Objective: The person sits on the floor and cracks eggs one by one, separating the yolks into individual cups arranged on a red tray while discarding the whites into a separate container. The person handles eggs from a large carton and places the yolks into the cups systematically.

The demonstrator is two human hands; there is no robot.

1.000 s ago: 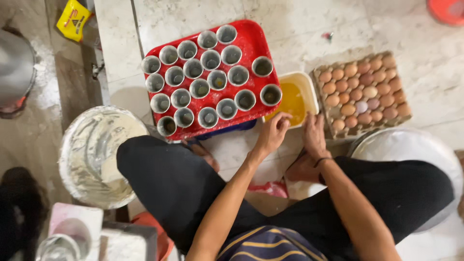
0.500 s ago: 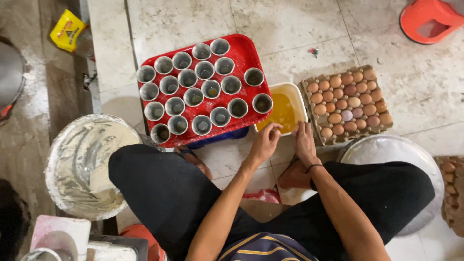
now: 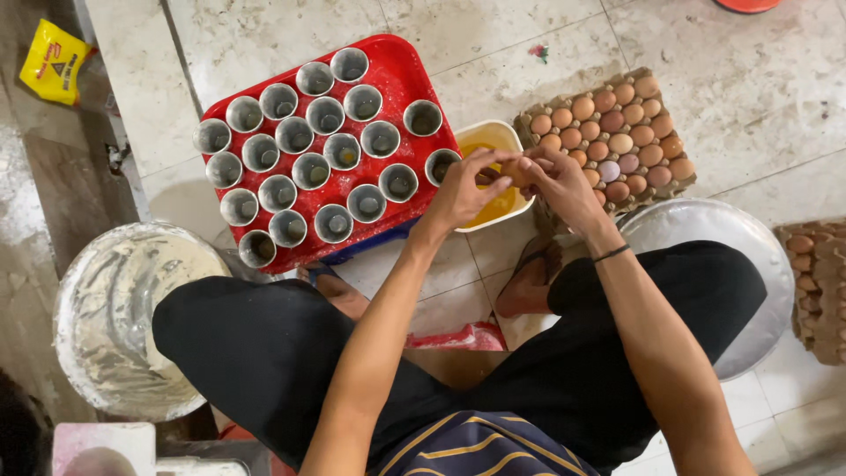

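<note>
Partly hidden, egg (image 3: 514, 170) between left hand (image 3: 462, 189), right hand (image 3: 564, 187).

An egg (image 3: 514, 169) is almost wholly covered by the fingers of the left hand (image 3: 463, 189) and right hand (image 3: 557, 181), so whether its shell is cracked cannot be told. The hands also hide part of the cream tub (image 3: 487, 134) of yellow liquid beneath them. At the right edge, a second egg carton (image 3: 820, 282) is cut off. A red object (image 3: 747, 4) at the far edge shows only a sliver. The near left corner holds a pale container (image 3: 101, 448), cropped and blurred. The red tray (image 3: 398, 72) covers most of a blue thing (image 3: 374, 242) beneath it.
</note>
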